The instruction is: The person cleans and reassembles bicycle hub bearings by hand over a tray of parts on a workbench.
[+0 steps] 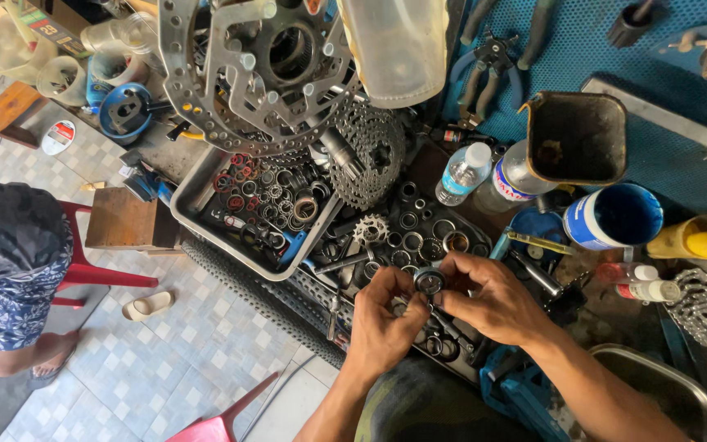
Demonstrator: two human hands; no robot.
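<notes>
Both my hands meet over a dark tray of small metal rings and bearings. My left hand and my right hand together pinch a small round bearing with a dark centre, held by the fingertips of each hand just above the tray. A small toothed sprocket lies in the tray just beyond my fingers.
A grey tray of seals and rings sits to the left under a brake disc and hub; a cassette, water bottle, blue tub, chain and knobby tyre surround it. Another person sits at left on a red chair.
</notes>
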